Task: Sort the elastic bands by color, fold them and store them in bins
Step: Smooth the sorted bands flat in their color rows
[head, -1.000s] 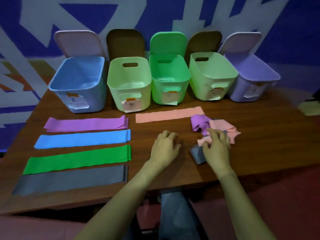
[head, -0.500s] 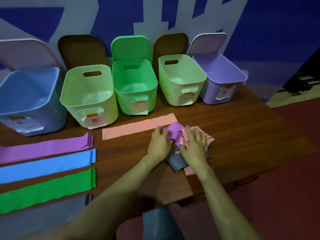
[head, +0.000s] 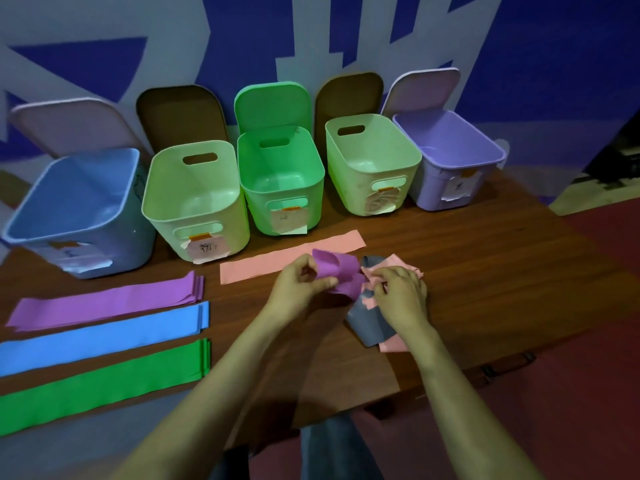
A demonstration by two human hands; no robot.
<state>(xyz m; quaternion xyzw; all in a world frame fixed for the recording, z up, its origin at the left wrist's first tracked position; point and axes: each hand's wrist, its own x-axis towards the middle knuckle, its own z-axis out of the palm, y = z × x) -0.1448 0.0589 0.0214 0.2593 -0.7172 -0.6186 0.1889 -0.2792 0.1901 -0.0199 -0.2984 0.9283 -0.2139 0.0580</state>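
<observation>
Crumpled purple band (head: 341, 277) raised just off the wooden table (head: 502, 271), pinched at its left end by the left hand (head: 299, 289), trailing right onto a jumble of pink bands (head: 394, 268) and a grey band (head: 369, 329). Right hand (head: 401, 299) pressed down on that jumble, fingers curled around pink material. Behind, one pink band (head: 294, 256) laid out flat. Off to the left, flat stacks of purple (head: 110, 303), blue (head: 104, 336) and green (head: 100, 382). Along the back, five open bins: blue (head: 79, 216), pale green (head: 195, 202), green (head: 280, 181), pale green (head: 372, 164), lilac (head: 450, 164).

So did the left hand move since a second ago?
Yes. The left hand went right, off the bare wooden table, and now pinches the crumpled purple elastic band.
</observation>
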